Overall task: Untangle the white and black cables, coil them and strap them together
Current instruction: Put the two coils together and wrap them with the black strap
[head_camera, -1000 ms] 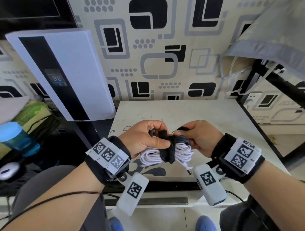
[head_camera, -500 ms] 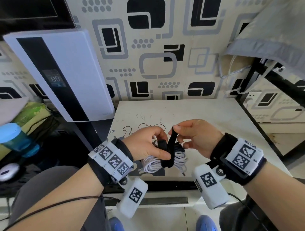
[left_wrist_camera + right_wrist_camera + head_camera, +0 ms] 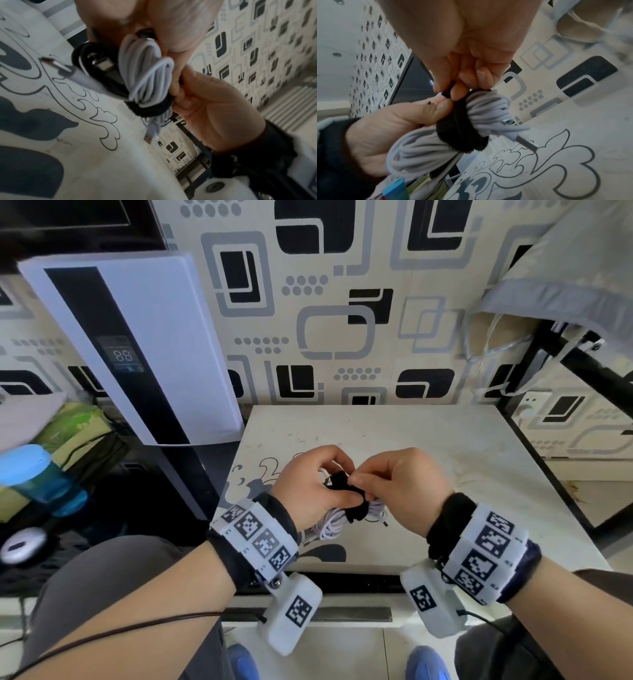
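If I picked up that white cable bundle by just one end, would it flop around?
Probably a little. The white cable is thin, soft loops, so the ends would likely droop. The black strap squeezes the middle, so the coil should stay together. The loose plug already dangles and would likely swing.

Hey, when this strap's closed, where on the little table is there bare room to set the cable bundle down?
The table shows bare top from the hands back to the patterned wall and right to its black-framed edge. Its near left corner, beside the white appliance, is where the hands hold the strapped bundle above it.
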Demonstrator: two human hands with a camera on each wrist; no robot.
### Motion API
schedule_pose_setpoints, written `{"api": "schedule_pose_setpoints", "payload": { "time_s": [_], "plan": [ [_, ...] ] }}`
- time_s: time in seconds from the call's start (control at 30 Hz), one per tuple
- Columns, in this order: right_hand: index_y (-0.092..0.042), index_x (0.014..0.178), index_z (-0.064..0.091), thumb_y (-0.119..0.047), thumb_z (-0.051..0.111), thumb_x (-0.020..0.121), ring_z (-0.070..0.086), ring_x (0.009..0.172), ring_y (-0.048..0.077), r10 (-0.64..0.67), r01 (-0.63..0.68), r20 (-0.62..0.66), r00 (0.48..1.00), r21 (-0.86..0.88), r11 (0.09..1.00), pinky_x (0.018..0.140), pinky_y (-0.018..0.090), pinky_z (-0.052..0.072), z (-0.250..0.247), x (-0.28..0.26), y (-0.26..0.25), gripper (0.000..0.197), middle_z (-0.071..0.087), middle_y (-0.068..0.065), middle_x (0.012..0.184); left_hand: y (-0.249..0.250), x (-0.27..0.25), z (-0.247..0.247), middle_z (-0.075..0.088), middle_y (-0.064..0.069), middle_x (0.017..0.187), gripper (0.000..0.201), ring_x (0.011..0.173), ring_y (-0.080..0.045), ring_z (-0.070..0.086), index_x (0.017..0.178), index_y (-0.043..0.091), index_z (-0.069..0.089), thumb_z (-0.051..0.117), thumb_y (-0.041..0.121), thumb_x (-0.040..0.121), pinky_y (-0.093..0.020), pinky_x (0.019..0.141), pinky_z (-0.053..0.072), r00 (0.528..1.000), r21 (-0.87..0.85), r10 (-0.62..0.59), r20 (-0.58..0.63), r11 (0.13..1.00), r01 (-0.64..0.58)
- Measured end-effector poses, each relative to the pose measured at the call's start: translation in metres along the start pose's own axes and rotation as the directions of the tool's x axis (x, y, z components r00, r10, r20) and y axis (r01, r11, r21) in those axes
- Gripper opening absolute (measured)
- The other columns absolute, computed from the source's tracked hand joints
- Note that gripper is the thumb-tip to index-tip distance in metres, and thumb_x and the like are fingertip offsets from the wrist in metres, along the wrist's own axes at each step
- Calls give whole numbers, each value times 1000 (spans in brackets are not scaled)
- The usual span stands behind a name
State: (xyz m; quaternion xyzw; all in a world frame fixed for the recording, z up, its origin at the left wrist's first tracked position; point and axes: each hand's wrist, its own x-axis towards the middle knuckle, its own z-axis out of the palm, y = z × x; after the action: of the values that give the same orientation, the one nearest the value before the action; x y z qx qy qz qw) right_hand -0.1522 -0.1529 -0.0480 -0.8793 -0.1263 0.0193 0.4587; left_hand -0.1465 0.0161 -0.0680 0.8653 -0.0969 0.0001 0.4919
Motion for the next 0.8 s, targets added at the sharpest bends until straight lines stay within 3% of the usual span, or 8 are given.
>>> {"api": "schedule_pose_setpoints", "payload": {
  "time_s": [0.07, 0.2, 0.33, 0.47, 0.57, 0.63, 0.7, 0.8],
  "plan": [
    [-13, 71, 74, -30, 66, 88, 62, 58, 20, 19, -18, -30, 999, 15, 1000, 57, 29, 50, 2, -1, -3, 25, 67, 4, 59, 2, -2, 2, 68, 8, 83, 29, 84, -6, 61, 82, 23, 66, 85, 17, 62, -23, 77, 49, 998, 10, 49, -28, 999, -49],
    [-9, 75, 72, -10, 67, 86, 54, 47, 15, 181, -168, -32, 983, 241, 956, 46, 22, 47, -2, 3, -3, 13, 67, 6, 55, 5, -3, 5, 66, 9, 81, 27, 78, -4, 59, 81, 22, 65, 85, 19, 63, -13, 65, 43, 994, 46, 94, -62, 995, -91],
    [-2, 79, 61, 2, 58, 90, 45, 40, 15, 314, -305, 87, 945, 578, 757, 38, 20, 39, -3, 5, -4, 12, 61, 13, 53, 8, -1, 13, 62, 10, 83, 26, 79, -7, 56, 79, 23, 60, 84, 24, 66, -17, 65, 40, 995, 143, 87, -44, 986, -80],
    [-5, 79, 53, 5, 56, 90, 44, 38, 15, 344, -359, 166, 924, 687, 632, 37, 19, 35, 1, 2, -4, 15, 57, 15, 53, 14, 6, 14, 63, 9, 85, 18, 78, -8, 56, 82, 21, 64, 77, 19, 70, -15, 63, 38, 992, 149, 90, -93, 986, -75],
    [-7, 82, 46, 7, 59, 88, 44, 37, 18, 372, -342, 96, 923, 646, 682, 37, 22, 36, 0, 2, 3, 19, 59, 18, 53, 12, 8, 4, 64, 11, 85, 25, 72, 0, 53, 84, 23, 67, 82, 17, 65, -10, 62, 37, 981, 70, 94, -170, 994, -84],
    [-7, 83, 43, 5, 63, 86, 46, 38, 19, 377, -337, 61, 924, 594, 730, 38, 25, 39, 3, 2, 5, 24, 61, 19, 55, 12, 5, 2, 63, 10, 87, 26, 77, -1, 54, 85, 22, 67, 83, 15, 64, -13, 67, 40, 978, 88, 124, -165, 990, -110],
    [-8, 83, 40, 3, 67, 84, 47, 38, 21, 387, -356, 76, 919, 585, 729, 39, 26, 40, 5, 3, 7, 29, 62, 20, 56, 11, 2, 2, 61, 10, 88, 27, 83, -5, 55, 86, 21, 68, 82, 13, 65, -13, 72, 41, 977, 144, 166, -136, 979, -147],
    [-8, 91, 41, -4, 73, 81, 46, 39, 21, 423, -411, 123, 898, 577, 706, 40, 26, 40, 5, 5, 11, 33, 63, 18, 56, 9, 1, 0, 59, 11, 88, 28, 83, -3, 54, 87, 21, 67, 83, 14, 65, -9, 70, 38, 972, 216, 207, -111, 960, -180]
  ]
}}
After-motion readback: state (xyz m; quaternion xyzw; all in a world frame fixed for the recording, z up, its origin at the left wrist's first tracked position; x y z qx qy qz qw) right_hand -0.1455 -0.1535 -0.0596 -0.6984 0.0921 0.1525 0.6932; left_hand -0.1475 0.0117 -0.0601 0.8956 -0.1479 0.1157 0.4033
